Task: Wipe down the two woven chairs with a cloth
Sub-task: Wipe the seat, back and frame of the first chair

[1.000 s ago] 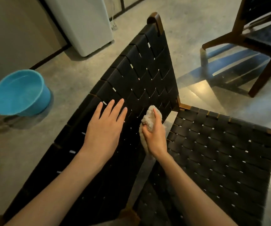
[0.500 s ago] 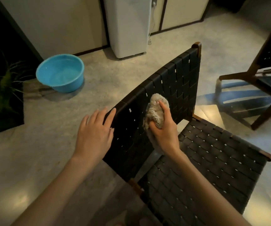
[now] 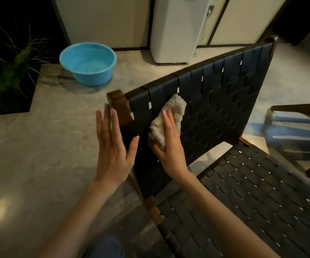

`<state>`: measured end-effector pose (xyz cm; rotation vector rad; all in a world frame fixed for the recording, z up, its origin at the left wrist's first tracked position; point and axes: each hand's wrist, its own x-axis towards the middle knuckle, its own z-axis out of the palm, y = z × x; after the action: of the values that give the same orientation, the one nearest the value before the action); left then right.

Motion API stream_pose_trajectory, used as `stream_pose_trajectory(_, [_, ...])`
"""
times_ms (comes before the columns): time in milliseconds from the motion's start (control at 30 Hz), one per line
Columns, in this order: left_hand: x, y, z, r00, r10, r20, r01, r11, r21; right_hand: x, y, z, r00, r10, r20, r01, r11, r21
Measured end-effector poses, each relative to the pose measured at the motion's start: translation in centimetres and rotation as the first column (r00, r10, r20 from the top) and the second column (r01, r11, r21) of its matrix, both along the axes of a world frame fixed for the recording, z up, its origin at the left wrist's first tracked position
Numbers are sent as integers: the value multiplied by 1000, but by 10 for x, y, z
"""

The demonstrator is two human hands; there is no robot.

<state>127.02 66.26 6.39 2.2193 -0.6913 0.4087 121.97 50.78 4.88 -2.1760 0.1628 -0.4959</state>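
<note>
We wipe the woven chair point(image 3: 225, 94) with a cloth point(image 3: 169, 116).
Our right grip point(image 3: 169, 146) holds it; our left grip point(image 3: 111, 151) is wide beside the post point(image 3: 119, 101). A blue bowl point(image 3: 88, 62) sits behind.

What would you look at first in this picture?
Probably the fluffy pale cloth, which the right hand presses against the black woven chair back in the middle. The left hand is spread open just beside the chair's wooden post. The bright blue basin on the floor, upper left, also stands out.
</note>
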Motion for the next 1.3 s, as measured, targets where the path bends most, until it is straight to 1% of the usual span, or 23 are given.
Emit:
stream_pose_trajectory(67, [-4, -4, -32, 1000, 7, 14, -6, 996, -84, 8, -4, -22, 992, -10, 126, 14, 999, -35])
stream_pose_trajectory(167, [-9, -12, -76, 999, 11, 41, -2, 979, -203, 19, -8, -49, 946, -9, 324, 39, 996, -86])
stream_pose_trajectory(233, [-12, -20, -98, 996, 17, 85, 6, 964, -264, 25, -13, -62, 908, 5, 418, 47, 993, -113])
stream_pose_trajectory(300, [-16, -27, -115, 992, 27, 124, 14, 948, -318, 25, -20, -72, 879, 28, 476, 53, 986, -155])
stream_pose_trajectory(367, [-22, -33, -126, 986, 44, 159, 17, 933, -359, 18, -27, -85, 869, 61, 491, 51, 976, -212])
stream_pose_trajectory(433, [-28, -37, -135, 982, 56, 181, 18, 923, -385, 3, -29, -103, 878, 96, 468, 35, 964, -262])
stream_pose_trajectory(467, [-33, -38, -139, 984, 57, 169, 18, 912, -410, -6, -29, -114, 888, 113, 445, 16, 961, -277])
stream_pose_trajectory(567, [-50, -38, -146, 997, 25, 71, 15, 852, -523, -37, -26, -153, 919, 173, 354, -68, 954, -291])
stream_pose_trajectory(600, [-57, -38, -149, 999, 16, 43, 10, 841, -542, -47, -26, -166, 925, 193, 328, -94, 951, -293])
stream_pose_trajectory(667, [-68, -36, -155, 1000, 14, 8, -8, 848, -529, -63, -22, -190, 928, 235, 289, -137, 937, -323])
stream_pose_trajectory(767, [-77, -35, -163, 999, 25, 40, -5, 901, -434, -78, -19, -222, 923, 276, 267, -142, 892, -430])
stream_pose_trajectory(833, [-81, -36, -168, 994, 40, 102, -7, 953, -304, -80, -24, -236, 930, 257, 264, -99, 864, -493])
stream_pose_trajectory(900, [-84, -35, -173, 982, 53, 180, -29, 990, -137, -76, -34, -243, 935, 208, 286, -50, 879, -475])
stream_pose_trajectory(967, [-84, -34, -179, 955, 105, 276, -134, 987, 90, -70, -43, -247, 934, 158, 320, -8, 906, -424])
stream_pose_trajectory(1033, [-84, -35, -184, 919, 111, 379, -235, 925, 299, -65, -55, -252, 933, 58, 355, 77, 932, -355])
stream_pose_trajectory(1067, [-83, -36, -186, 903, 100, 419, -269, 890, 367, -61, -63, -252, 928, -43, 370, 155, 948, -280])
stream_pose_trajectory(1133, [-82, -36, -185, 879, 96, 467, -319, 846, 428, -53, -81, -244, 908, -268, 323, 305, 950, -69])
stream_pose_trajectory(1167, [-82, -35, -184, 868, 91, 489, -339, 827, 448, -49, -89, -238, 898, -339, 282, 349, 937, 15])
stream_pose_trajectory(1233, [-81, -37, -179, 847, 65, 527, -361, 798, 483, -43, -96, -226, 882, -401, 250, 386, 916, 106])
stream_pose_trajectory(1300, [-79, -40, -174, 841, 39, 540, -361, 784, 505, -43, -87, -222, 885, -394, 247, 370, 918, 141])
